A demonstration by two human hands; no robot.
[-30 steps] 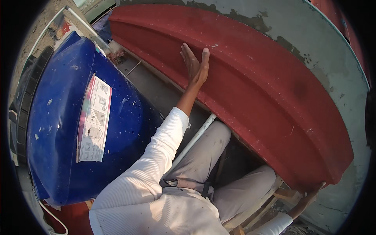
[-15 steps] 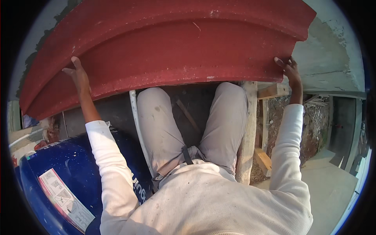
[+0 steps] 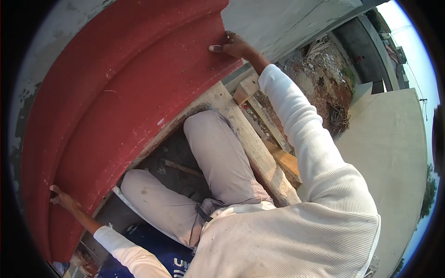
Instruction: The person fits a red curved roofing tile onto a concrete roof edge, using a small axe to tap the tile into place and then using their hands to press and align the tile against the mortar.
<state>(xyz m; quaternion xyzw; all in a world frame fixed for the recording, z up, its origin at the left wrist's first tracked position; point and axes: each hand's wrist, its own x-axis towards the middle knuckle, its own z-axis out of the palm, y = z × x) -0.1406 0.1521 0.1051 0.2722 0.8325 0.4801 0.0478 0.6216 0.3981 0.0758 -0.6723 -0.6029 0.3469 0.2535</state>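
Observation:
A large red ridged roofing sheet [image 3: 125,88] slants across the upper left, with a raised rib along its length. My right hand [image 3: 234,46] is closed on its right end, thumb on the upper face and the other fingers going behind the edge. Toward the sheet's lower left end, my left hand [image 3: 65,199] rests against the red surface beside the rib, its visible fingers apart. Below the sheet's near edge, a hatchet [image 3: 178,167] with a wooden handle lies in the dark space between my knees.
A rough wooden beam [image 3: 250,148] runs beside my right leg, with shorter timbers [image 3: 266,125] beyond it. Rubble-strewn ground [image 3: 320,78] lies lower down at right. A blue drum-like container [image 3: 139,248] stands at my left, near a white pipe [image 3: 139,208]. A grey wall [image 3: 278,23] rises behind.
The view has swung, so the sheet now slants up to the right. Both hands stay on it. The hatchet shows more fully, and less of the blue container is visible.

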